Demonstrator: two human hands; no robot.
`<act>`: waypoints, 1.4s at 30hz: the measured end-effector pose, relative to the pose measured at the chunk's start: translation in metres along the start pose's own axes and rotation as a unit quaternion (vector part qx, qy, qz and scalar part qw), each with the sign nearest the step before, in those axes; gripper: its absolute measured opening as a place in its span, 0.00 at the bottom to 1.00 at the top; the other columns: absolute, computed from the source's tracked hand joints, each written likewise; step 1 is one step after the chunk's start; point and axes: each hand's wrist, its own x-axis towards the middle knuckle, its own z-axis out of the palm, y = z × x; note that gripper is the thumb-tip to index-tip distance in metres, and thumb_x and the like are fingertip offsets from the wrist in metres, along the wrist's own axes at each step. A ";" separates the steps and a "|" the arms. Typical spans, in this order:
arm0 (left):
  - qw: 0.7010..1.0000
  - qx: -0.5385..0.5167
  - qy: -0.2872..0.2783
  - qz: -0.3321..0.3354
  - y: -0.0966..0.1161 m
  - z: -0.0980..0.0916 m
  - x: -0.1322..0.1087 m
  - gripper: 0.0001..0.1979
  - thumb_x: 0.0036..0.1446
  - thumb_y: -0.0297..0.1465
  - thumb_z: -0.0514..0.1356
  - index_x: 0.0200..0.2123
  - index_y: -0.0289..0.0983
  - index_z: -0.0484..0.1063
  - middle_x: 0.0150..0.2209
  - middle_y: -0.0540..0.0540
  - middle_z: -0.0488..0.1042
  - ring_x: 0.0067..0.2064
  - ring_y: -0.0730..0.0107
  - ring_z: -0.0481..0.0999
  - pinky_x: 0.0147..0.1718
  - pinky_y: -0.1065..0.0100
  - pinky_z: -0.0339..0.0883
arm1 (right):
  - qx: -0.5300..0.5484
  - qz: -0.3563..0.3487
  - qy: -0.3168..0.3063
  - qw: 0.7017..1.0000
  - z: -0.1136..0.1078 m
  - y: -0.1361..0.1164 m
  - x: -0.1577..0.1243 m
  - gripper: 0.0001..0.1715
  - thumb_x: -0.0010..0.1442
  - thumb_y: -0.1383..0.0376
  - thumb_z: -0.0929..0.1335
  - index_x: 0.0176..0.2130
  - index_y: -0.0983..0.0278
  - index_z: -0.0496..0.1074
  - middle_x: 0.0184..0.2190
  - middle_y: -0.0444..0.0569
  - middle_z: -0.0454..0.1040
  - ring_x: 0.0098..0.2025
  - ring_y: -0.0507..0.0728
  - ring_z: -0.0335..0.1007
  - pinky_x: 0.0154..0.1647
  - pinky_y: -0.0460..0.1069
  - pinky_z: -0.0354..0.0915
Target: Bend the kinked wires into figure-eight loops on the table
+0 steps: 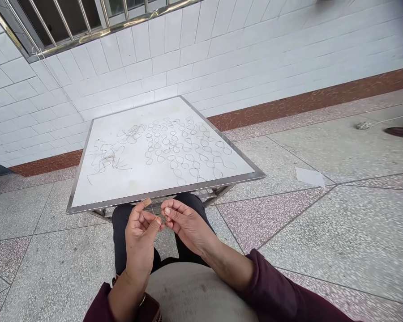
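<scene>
A: What lay at the far left of the table (130, 185)?

B: Loose strands (110, 158), dark and thin, in untidy clumps. They probably sat apart so that they would not mix with the shaped ones.

A: And the left hand (139, 243)?

B: It was raised over the lap, just short of the table's near edge. Thumb and finger were pinched on a thin wire (152, 209), while the index finger, with a tan wrapping (147, 202) at its tip, stood up beside it. The wrapping was perhaps there to spare the skin.

A: Where exactly was the wire?

B: Between the two hands, curving up from the left fingertips. That grip seemed meant to steady so fine a piece.

A: What did the looped pieces (187, 157) look like?

B: Many were figure-eights, spread in rough rows from the middle of the table to its right side, likely to keep them from tangling.

A: And the right hand (188, 226)?

B: Its thumb and fingers were drawn together, close by the left fingertips, presumably to work at the same small spot. Whether they had any wire between them could not be told.

A: Anything farther right?

B: A white sheet (310, 177) lay on the floor (322, 232), well apart from the work.
</scene>
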 end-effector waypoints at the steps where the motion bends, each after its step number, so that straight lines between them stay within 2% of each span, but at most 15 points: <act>1: 1.000 0.002 0.000 -0.001 0.000 0.000 0.000 0.22 0.53 0.30 0.69 0.52 0.40 0.72 0.29 0.53 0.71 0.30 0.76 0.73 0.36 0.70 0.71 | -0.005 -0.004 0.000 1.000 0.000 0.000 0.000 0.15 0.51 0.59 0.79 0.36 0.64 0.76 0.29 0.41 0.72 0.26 0.45 0.62 0.31 0.42 0.63; 6: 1.000 0.027 -0.013 -0.001 0.000 -0.004 0.003 0.26 0.53 0.31 0.68 0.56 0.41 0.68 0.29 0.54 0.70 0.30 0.74 0.73 0.35 0.69 0.70 | -0.082 -0.006 -0.055 0.995 -0.004 -0.009 0.002 0.16 0.57 0.53 0.75 0.37 0.63 0.75 0.31 0.43 0.70 0.30 0.48 0.65 0.34 0.45 0.64; 9: 0.999 0.047 -0.026 0.007 0.000 -0.006 0.005 0.28 0.54 0.31 0.68 0.57 0.41 0.67 0.28 0.54 0.70 0.29 0.73 0.72 0.34 0.69 0.69 | -0.197 -0.046 -0.091 0.975 -0.002 -0.021 0.006 0.18 0.62 0.49 0.70 0.38 0.62 0.74 0.30 0.43 0.70 0.30 0.50 0.64 0.32 0.47 0.63; 11: 0.997 0.066 -0.028 0.015 0.001 -0.007 0.005 0.28 0.53 0.30 0.67 0.57 0.41 0.67 0.27 0.55 0.69 0.29 0.74 0.72 0.33 0.70 0.68 | -0.308 -0.099 -0.102 0.941 0.002 -0.029 0.011 0.14 0.61 0.53 0.71 0.38 0.61 0.73 0.27 0.42 0.69 0.27 0.50 0.62 0.30 0.47 0.60; 14: 0.995 0.090 -0.029 0.026 0.003 -0.008 0.003 0.27 0.52 0.29 0.67 0.56 0.40 0.67 0.26 0.54 0.69 0.29 0.73 0.72 0.33 0.70 0.67 | -0.452 -0.195 -0.115 0.863 0.009 -0.035 0.018 0.06 0.62 0.61 0.70 0.35 0.60 0.75 0.27 0.43 0.72 0.28 0.51 0.63 0.32 0.48 0.60; 16: 0.995 0.097 -0.025 0.028 0.005 -0.009 0.001 0.27 0.52 0.28 0.66 0.56 0.40 0.67 0.27 0.54 0.70 0.30 0.73 0.72 0.32 0.70 0.67 | -0.505 -0.246 -0.126 0.817 0.013 -0.035 0.020 0.06 0.63 0.63 0.69 0.34 0.59 0.76 0.29 0.45 0.75 0.31 0.53 0.67 0.35 0.49 0.61; 18: 0.994 0.100 -0.021 0.030 0.007 -0.011 -0.001 0.26 0.52 0.27 0.66 0.55 0.40 0.69 0.28 0.53 0.70 0.30 0.73 0.72 0.32 0.70 0.67 | -0.526 -0.279 -0.124 0.794 0.015 -0.031 0.021 0.08 0.63 0.64 0.68 0.33 0.59 0.77 0.29 0.46 0.76 0.33 0.55 0.69 0.37 0.50 0.62; 21: 0.995 0.091 -0.027 0.029 0.008 -0.014 -0.003 0.25 0.52 0.28 0.66 0.55 0.41 0.70 0.29 0.53 0.70 0.30 0.74 0.72 0.33 0.70 0.68 | -0.508 -0.285 -0.098 0.807 0.015 -0.025 0.020 0.10 0.64 0.62 0.67 0.33 0.59 0.77 0.30 0.47 0.77 0.33 0.55 0.70 0.36 0.50 0.63; 26: 0.999 0.042 -0.015 0.018 0.009 -0.016 -0.003 0.24 0.52 0.30 0.69 0.53 0.41 0.71 0.28 0.54 0.71 0.29 0.74 0.73 0.34 0.69 0.69 | -0.448 -0.195 -0.101 0.867 0.010 -0.024 0.018 0.11 0.65 0.58 0.66 0.39 0.59 0.77 0.25 0.43 0.71 0.24 0.51 0.64 0.27 0.47 0.61; 31: 0.999 0.034 -0.019 0.004 0.009 -0.017 -0.004 0.24 0.51 0.32 0.69 0.53 0.40 0.71 0.29 0.52 0.73 0.30 0.73 0.74 0.34 0.69 0.71 | -0.415 -0.162 -0.073 0.892 0.009 -0.022 0.012 0.13 0.64 0.55 0.67 0.40 0.60 0.76 0.23 0.41 0.68 0.19 0.48 0.58 0.20 0.45 0.56; 33: 0.999 0.034 -0.022 -0.012 0.009 -0.017 -0.004 0.24 0.51 0.33 0.69 0.52 0.40 0.72 0.30 0.52 0.73 0.30 0.72 0.74 0.32 0.69 0.72 | -0.429 -0.178 -0.055 0.884 0.010 -0.020 0.010 0.12 0.64 0.56 0.68 0.39 0.60 0.76 0.22 0.40 0.68 0.18 0.48 0.58 0.20 0.45 0.56; 39: 0.998 0.045 -0.050 -0.019 0.007 -0.022 -0.005 0.21 0.54 0.36 0.68 0.51 0.40 0.74 0.31 0.50 0.73 0.33 0.70 0.77 0.31 0.69 0.73 | -0.501 -0.279 -0.029 0.819 0.013 -0.016 0.011 0.07 0.62 0.63 0.68 0.35 0.59 0.78 0.21 0.42 0.70 0.23 0.51 0.62 0.25 0.46 0.57; 42: 0.997 0.044 -0.054 -0.014 0.007 -0.025 -0.005 0.21 0.59 0.42 0.63 0.52 0.39 0.74 0.33 0.46 0.76 0.34 0.66 0.79 0.31 0.68 0.74 | -0.513 -0.279 -0.028 0.811 0.014 -0.017 0.011 0.08 0.63 0.64 0.67 0.35 0.59 0.78 0.23 0.43 0.71 0.24 0.51 0.63 0.27 0.46 0.57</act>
